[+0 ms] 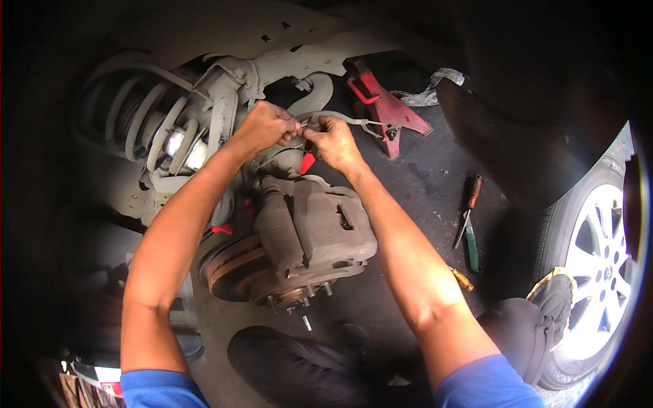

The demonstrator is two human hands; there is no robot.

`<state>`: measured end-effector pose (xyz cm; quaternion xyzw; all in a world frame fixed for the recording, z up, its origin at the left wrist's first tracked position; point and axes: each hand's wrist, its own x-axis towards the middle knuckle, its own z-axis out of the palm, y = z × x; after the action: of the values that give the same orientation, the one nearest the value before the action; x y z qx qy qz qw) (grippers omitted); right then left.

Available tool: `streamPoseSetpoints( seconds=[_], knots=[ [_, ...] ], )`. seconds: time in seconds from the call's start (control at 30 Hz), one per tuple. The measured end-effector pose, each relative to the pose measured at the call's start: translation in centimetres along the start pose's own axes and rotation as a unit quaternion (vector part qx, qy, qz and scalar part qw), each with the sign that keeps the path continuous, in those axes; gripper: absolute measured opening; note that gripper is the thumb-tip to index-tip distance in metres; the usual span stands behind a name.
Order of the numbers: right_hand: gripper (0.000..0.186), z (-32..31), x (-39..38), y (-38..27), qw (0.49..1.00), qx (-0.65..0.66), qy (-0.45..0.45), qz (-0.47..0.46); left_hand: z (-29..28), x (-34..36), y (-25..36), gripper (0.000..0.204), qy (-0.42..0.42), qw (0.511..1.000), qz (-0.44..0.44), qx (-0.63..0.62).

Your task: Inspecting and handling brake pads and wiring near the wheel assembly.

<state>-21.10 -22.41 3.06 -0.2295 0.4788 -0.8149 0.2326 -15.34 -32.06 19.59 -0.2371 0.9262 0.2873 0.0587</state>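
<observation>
Both of my hands meet above the brake caliper, fingertips almost touching. My left hand (267, 126) is closed in a pinch on something small, mostly hidden by the fingers. My right hand (334, 143) is closed too, with thumb and finger pressed together at a thin grey cable (355, 122) that arcs over it and runs right. Below the hands sits the grey-brown caliper (316, 228), mounted on a rusty brake disc (235, 268). Wheel studs (311, 290) stick out underneath.
A coil spring (155, 126) with its shock absorber stands left of my hands. A red jack stand (391, 112) is on the dark floor, beyond the right hand. Several hand tools, among them one with a green handle (473, 250), lie near my right forearm. A wheel (598, 265) rests at far right.
</observation>
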Motion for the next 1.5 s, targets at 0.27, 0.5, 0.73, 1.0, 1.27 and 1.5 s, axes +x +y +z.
streamPoseSetpoints(
  seconds=[0.27, 0.5, 0.73, 1.0, 1.27, 1.5],
  knots=[
    [0.02, -0.4, -0.5, -0.6, 0.988, 0.121, -0.087, 0.037, -0.7, -0.1, -0.8, 0.022, 0.047, 0.991, 0.068, 0.102],
    [0.025, -0.6, -1.2, -1.2, 0.971, 0.213, -0.09, 0.064, -0.6, 0.1, -0.6, 0.026, -0.003, 1.0, 0.02, 0.006],
    [0.023, -0.7, -1.5, -1.4, 0.957, 0.264, -0.07, 0.096, -0.2, 0.2, -0.2, 0.032, -0.032, 0.999, -0.007, 0.038],
    [0.022, -0.7, -1.3, -1.1, 0.959, 0.256, -0.072, 0.095, -0.7, 0.3, -0.4, 0.031, -0.034, 0.994, 0.054, 0.093],
    [0.022, -0.7, -0.9, -0.7, 0.965, 0.241, -0.07, 0.071, -0.7, -0.1, -0.1, 0.024, -0.037, 0.994, 0.065, 0.081],
    [0.023, -0.3, -0.8, -0.7, 0.977, 0.2, -0.051, 0.051, -1.0, 0.4, -0.6, 0.024, -0.042, 0.992, 0.045, 0.108]
  ],
)
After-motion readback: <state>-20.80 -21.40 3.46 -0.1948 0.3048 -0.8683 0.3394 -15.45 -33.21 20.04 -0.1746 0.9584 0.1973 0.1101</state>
